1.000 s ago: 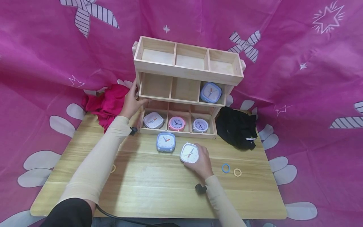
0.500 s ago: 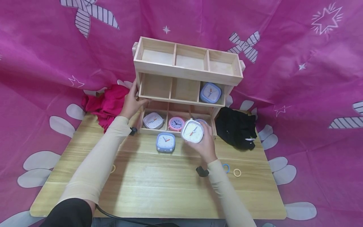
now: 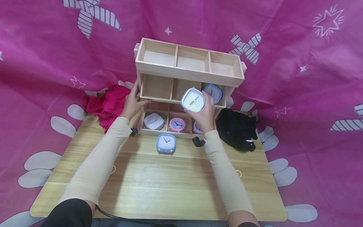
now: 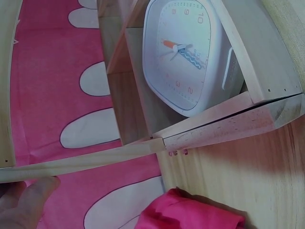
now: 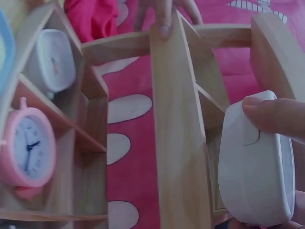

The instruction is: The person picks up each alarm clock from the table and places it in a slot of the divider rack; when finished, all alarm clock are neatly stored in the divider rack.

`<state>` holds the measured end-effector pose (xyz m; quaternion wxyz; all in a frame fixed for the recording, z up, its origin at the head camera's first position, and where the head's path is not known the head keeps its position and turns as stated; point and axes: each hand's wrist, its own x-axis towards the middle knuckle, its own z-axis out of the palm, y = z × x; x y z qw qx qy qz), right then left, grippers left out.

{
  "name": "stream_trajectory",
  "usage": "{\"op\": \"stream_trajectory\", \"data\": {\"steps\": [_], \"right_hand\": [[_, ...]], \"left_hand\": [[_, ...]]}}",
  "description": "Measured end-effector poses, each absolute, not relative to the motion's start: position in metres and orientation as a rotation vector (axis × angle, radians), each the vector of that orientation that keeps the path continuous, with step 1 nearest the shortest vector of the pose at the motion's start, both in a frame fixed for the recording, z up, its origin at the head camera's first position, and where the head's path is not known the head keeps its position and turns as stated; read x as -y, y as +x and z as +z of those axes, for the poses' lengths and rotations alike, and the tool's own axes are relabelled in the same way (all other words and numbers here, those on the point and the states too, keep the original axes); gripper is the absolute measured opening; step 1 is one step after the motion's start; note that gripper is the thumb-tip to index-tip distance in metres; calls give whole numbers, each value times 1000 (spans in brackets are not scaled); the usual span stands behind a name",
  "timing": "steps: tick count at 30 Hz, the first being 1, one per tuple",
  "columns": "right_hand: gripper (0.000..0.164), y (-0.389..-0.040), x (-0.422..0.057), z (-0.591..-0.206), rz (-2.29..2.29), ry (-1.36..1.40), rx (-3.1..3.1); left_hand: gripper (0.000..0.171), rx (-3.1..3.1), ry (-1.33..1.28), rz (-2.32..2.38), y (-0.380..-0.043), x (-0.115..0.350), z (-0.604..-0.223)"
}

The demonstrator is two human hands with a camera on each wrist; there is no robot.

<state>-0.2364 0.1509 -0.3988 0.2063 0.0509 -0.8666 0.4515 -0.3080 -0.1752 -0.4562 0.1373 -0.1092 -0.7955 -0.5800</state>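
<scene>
My right hand (image 3: pixel 207 115) holds a white square alarm clock (image 3: pixel 193 99), thumb and fingers at its sides, in front of the middle tier of a three-tier wooden organizer (image 3: pixel 184 72). My left hand (image 3: pixel 131 102) grips that tier's left end; its fingers (image 5: pixel 164 16) curl over the edge in the right wrist view. A blue alarm clock (image 3: pixel 214 92) sits in the middle tier's right compartment, partly hidden by the right hand. Along the bottom tier are a white clock (image 4: pixel 178 52), a round pink clock (image 3: pixel 177 125) and a lilac clock (image 3: pixel 197 127), partly covered.
Another blue clock (image 3: pixel 166 142) stands on the table (image 3: pixel 158 189) before the organizer. Red cloth (image 3: pixel 109 102) lies at the left, black cloth (image 3: pixel 236 129) at the right. Yellow rings (image 3: pixel 113 169) lie on the tabletop. A pink curtain (image 3: pixel 283 78) hangs behind.
My right hand has lifted the white clock from low over the table, past the bottom tier, up to the middle tier's front. The left hand stays at the organizer's left end.
</scene>
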Motion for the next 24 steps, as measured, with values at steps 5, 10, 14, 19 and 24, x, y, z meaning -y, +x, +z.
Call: {"op": "stream_trajectory", "data": {"steps": [5, 10, 14, 19, 24], "right_hand": [[109, -256, -142, -385, 1188, 100, 2470], [103, -275, -130, -379, 1023, 80, 2545], [100, -291, -121, -377, 828, 99, 2584], [107, -302, -112, -376, 677, 141, 2609], [106, -307, -106, -378, 669, 169, 2640]], "left_hand": [[115, 2291, -311, -1691, -307, 176, -457], [116, 2288, -315, -1700, -307, 175, -458], [116, 2286, -308, -1704, -308, 174, -458], [115, 2281, -309, -1705, -308, 175, -459], [115, 2278, -311, -1706, -308, 176, -458]]}}
